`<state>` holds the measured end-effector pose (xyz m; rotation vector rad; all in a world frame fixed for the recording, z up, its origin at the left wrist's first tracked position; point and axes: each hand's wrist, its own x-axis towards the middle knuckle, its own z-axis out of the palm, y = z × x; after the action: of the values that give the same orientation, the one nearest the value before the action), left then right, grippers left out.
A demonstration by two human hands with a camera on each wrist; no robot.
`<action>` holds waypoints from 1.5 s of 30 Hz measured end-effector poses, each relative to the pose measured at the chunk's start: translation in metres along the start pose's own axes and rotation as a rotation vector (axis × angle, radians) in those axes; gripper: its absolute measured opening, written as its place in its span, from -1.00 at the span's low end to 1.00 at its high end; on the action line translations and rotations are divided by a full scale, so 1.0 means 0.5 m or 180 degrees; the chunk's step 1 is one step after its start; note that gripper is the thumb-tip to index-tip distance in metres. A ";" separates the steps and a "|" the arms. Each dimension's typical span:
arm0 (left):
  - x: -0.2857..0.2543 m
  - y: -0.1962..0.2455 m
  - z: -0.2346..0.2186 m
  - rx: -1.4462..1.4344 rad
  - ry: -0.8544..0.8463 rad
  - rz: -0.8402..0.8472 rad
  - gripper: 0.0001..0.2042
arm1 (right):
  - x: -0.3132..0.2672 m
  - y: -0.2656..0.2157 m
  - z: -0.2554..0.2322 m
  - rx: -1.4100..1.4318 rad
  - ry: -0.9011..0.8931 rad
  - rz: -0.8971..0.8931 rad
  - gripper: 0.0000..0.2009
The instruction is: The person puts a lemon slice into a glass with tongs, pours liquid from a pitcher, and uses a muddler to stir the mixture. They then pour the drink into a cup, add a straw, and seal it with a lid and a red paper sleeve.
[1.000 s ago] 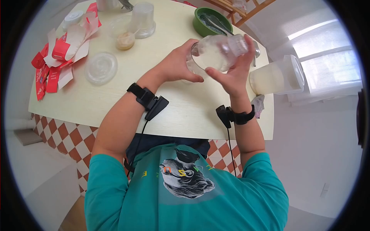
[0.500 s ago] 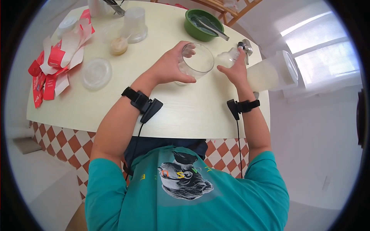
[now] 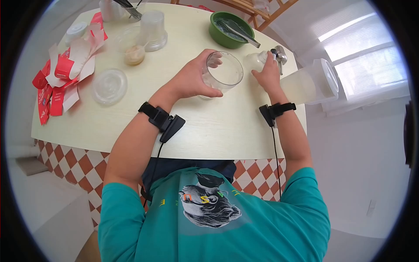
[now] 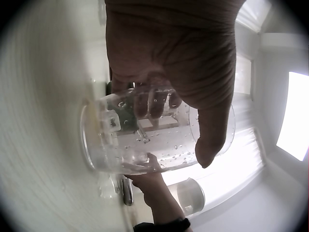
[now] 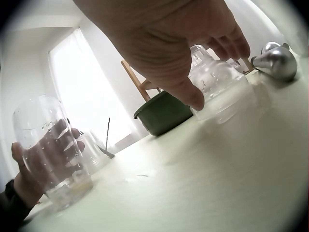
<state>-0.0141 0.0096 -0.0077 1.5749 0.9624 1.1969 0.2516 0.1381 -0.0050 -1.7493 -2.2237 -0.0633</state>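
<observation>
My left hand (image 3: 194,77) grips a clear cup (image 3: 227,75), thumb on the near side and fingers behind. Water drops cling to the cup's wall in the left wrist view, and its base is right at the table top. Over on the right, a clear domed shaker top (image 5: 219,89) sits on the table. Around it my right hand (image 3: 268,75) is spread, with the thumb straight at its near side and the fingers loosely extended beyond it. Just past those fingers lies a shiny metal utensil (image 5: 277,63).
A green basin (image 3: 222,37) with a slotted spoon stands at the back. Beside my right wrist is a translucent pitcher (image 3: 321,83). Toward the left are a plastic lid (image 3: 109,86), a small tub (image 3: 134,56), stacked clear cups (image 3: 152,28) and torn red-and-white packaging (image 3: 65,67).
The shaker top, joined with the cup a second ago, has come off and moved right onto the table. My right hand has loosened around it; my left still holds the cup.
</observation>
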 end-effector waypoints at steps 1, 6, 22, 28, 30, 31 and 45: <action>0.000 0.000 0.000 0.0016 -0.0001 -0.0009 -0.08 | 0.005 0.004 0.003 -0.0085 0.0073 -0.0053 -0.08; 0.001 -0.003 -0.001 0.0012 -0.0003 0.0020 -0.08 | 0.060 0.020 0.007 -0.0432 0.0052 0.0018 -0.21; 0.001 -0.006 0.008 0.0076 0.0091 0.0085 -0.05 | 0.000 -0.068 -0.105 0.1853 0.0572 0.0180 -0.27; 0.006 0.004 0.013 0.0256 0.0096 -0.0173 -0.04 | -0.120 -0.165 -0.090 0.3393 -0.0770 -0.1407 0.08; 0.009 0.003 0.012 0.0307 0.0080 -0.0209 -0.05 | -0.125 -0.176 -0.080 0.3242 -0.0725 -0.1531 0.13; 0.012 0.003 0.011 0.0332 0.0089 -0.0236 -0.05 | -0.124 -0.181 -0.078 0.3075 -0.0681 -0.1497 0.13; 0.018 0.038 0.002 0.1059 -0.0067 -0.0545 -0.07 | -0.105 -0.162 -0.055 0.2851 -0.0267 -0.1533 -0.08</action>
<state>-0.0101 0.0125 0.0126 1.7160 1.3060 0.9337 0.1909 0.0622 0.0197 -0.7430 -2.1486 0.7788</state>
